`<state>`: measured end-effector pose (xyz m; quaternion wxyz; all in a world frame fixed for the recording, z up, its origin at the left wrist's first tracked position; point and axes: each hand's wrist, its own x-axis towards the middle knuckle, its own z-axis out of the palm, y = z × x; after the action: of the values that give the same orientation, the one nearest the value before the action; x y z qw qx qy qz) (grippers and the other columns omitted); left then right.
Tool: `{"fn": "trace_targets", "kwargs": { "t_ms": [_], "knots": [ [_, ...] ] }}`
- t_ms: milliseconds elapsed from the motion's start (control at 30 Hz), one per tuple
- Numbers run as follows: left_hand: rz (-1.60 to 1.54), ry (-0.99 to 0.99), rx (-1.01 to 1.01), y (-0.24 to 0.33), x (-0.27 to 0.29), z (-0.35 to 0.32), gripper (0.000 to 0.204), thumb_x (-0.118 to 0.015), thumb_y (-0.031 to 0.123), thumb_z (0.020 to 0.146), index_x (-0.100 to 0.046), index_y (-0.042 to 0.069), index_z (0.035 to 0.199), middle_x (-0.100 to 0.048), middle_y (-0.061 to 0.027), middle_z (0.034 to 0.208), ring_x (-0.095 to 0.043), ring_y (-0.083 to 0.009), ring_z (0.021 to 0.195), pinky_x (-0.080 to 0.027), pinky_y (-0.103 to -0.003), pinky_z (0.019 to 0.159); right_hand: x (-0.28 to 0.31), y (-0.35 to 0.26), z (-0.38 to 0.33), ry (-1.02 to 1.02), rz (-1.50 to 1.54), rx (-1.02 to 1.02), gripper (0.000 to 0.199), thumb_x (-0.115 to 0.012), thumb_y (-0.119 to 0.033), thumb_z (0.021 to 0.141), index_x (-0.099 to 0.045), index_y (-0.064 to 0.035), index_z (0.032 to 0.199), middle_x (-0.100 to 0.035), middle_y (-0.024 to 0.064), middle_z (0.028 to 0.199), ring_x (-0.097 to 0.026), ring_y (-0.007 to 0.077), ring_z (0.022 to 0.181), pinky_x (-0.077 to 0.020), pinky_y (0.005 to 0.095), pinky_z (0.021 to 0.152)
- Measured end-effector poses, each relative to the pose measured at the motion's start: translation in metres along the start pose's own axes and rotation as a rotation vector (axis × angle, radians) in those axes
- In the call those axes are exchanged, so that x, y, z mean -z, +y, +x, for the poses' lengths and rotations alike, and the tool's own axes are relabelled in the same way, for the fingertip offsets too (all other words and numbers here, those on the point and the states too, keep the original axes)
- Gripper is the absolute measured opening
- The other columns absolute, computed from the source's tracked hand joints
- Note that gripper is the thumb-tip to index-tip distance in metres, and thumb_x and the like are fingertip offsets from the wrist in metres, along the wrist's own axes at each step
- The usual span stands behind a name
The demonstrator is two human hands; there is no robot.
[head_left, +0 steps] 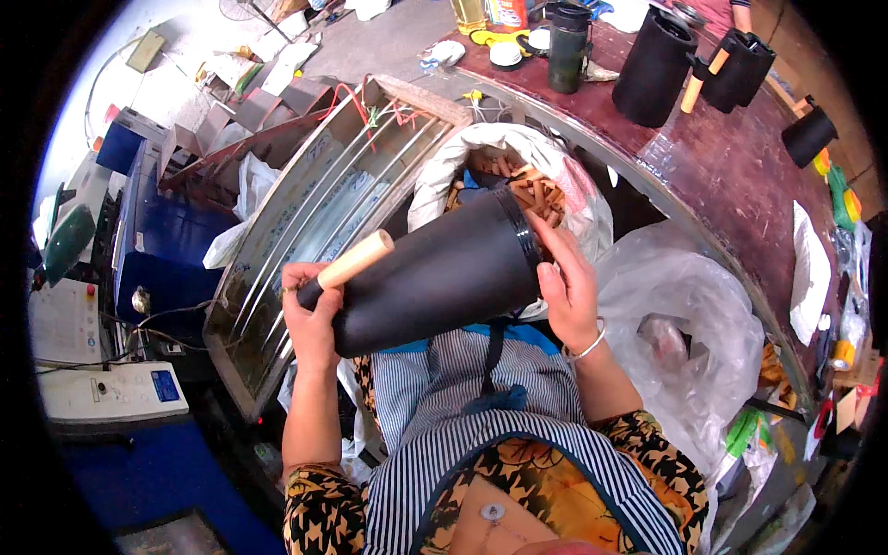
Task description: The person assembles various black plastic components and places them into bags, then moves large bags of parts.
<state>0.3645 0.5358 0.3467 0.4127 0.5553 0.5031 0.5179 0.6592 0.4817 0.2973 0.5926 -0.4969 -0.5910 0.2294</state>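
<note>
Tilted across my lap is a large matte black cylindrical jug [435, 277] with a pale wooden handle [356, 259] on its side. My left hand [313, 319] is closed on the jug's lower left end, its fingers round the black bracket at the handle's base. At the glossy black rim, my right hand [569, 291] holds the other end, thumb near the edge and fingers along the mouth. Behind the jug stands a white sack [587, 185] of loose wooden handles [527, 191], partly hidden by the rim. The jug's inside is out of sight.
A dark red table [712, 176] curves along the right, bearing several black jugs [652, 69] and a dark green container [567, 55]. A clear plastic bag [684, 305] hangs below its edge. On the left lie a barred wooden frame [277, 296] and a blue machine [185, 259].
</note>
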Motion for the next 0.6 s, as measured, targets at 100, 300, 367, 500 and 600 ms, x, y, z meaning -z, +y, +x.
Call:
{"fn": "trace_targets", "kwargs": {
  "t_ms": [100, 300, 367, 500, 600],
  "knots": [
    [-0.133, -0.004, 0.053, 0.0, 0.003, 0.001, 0.032, -0.07, 0.018, 0.078, -0.046, 0.006, 0.095, -0.051, -0.0014, 0.076, -0.045, -0.0085, 0.066, -0.036, -0.02, 0.063, 0.001, -0.02, -0.001, -0.049, -0.05, 0.117, 0.048, -0.049, -0.025, 0.084, -0.051, 0.0013, 0.124, -0.054, 0.0176, 0.098, -0.053, 0.0318, 0.089, -0.0398, 0.035, 0.083],
    [-0.135, -0.097, 0.097, 0.001, -0.001, 0.008, 0.032, -0.068, 0.024, 0.082, -0.045, 0.008, 0.096, -0.05, -0.0019, 0.074, -0.045, -0.0094, 0.067, -0.036, -0.02, 0.063, -0.004, -0.018, -0.004, 0.071, -0.061, 0.236, 0.056, -0.042, -0.038, 0.088, -0.051, 0.0055, 0.122, -0.053, 0.0165, 0.095, -0.052, 0.0303, 0.086, -0.04, 0.0368, 0.082],
    [-0.21, -0.182, 0.181, -0.006, 0.002, 0.021, 0.029, -0.066, 0.025, 0.084, -0.045, 0.008, 0.095, -0.049, -0.0016, 0.073, -0.045, -0.0109, 0.069, -0.038, -0.02, 0.064, -0.003, -0.021, -0.005, 0.094, -0.082, 0.277, 0.057, -0.041, -0.041, 0.09, -0.052, 0.006, 0.121, -0.054, 0.0158, 0.093, -0.052, 0.0295, 0.085, -0.0412, 0.0383, 0.082],
    [-0.499, -0.406, 0.582, -0.014, 0.021, 0.036, 0.023, -0.06, 0.027, 0.089, -0.043, 0.011, 0.09, -0.043, -0.0002, 0.067, -0.047, -0.0158, 0.073, -0.043, -0.025, 0.068, -0.01, -0.032, -0.009, -0.028, -0.071, 0.55, 0.062, -0.041, -0.051, 0.09, -0.059, 0.0052, 0.111, -0.055, 0.0131, 0.087, -0.051, 0.0269, 0.08, -0.0453, 0.0484, 0.084],
    [-0.593, -0.416, 0.78, -0.017, 0.02, 0.035, 0.024, -0.062, 0.029, 0.087, -0.043, 0.013, 0.084, -0.042, 0.0006, 0.065, -0.048, -0.0167, 0.074, -0.045, -0.028, 0.068, -0.008, -0.041, -0.017, -0.13, -0.028, 0.636, 0.055, -0.047, -0.044, 0.089, -0.059, 0.005, 0.109, -0.053, 0.0122, 0.088, -0.049, 0.0251, 0.079, -0.0441, 0.0518, 0.085]
  ]
}}
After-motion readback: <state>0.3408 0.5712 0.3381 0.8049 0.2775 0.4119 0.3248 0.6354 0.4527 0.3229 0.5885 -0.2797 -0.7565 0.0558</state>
